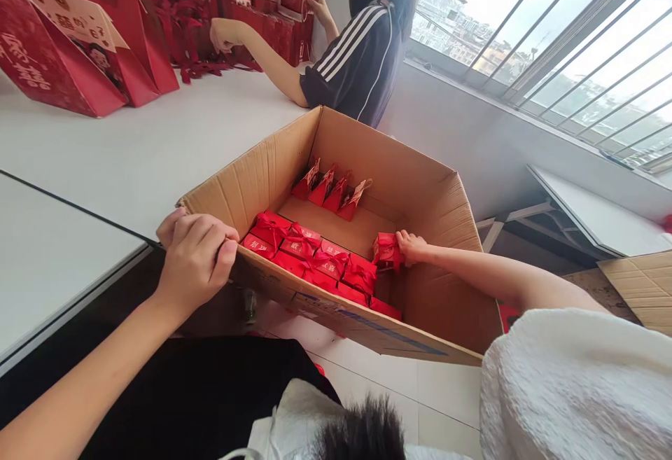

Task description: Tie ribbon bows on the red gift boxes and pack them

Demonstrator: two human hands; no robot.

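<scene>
A large open cardboard box (420, 166) stands beside the white table. My left hand (197, 257) is wrapped round the box's near-left corner. Inside the box, my right hand (412, 248) grips a small red gift box (386, 250) tied with ribbon, at the right end of the rows. Several red ribboned boxes (330, 258) are packed in rows along the near wall. Toward the far left corner inside stand several small red triangular bags (336, 194) with loop handles. The bottom of the held box is partly hidden.
Large red gift bags (57, 61) and red ribbons (183, 33) lie on the white table (105, 145). Another person (351, 54) leans there, hands near the bags. A barred window is at the upper right. A tilted white board (588, 215) and flat cardboard (643, 285) are at the right.
</scene>
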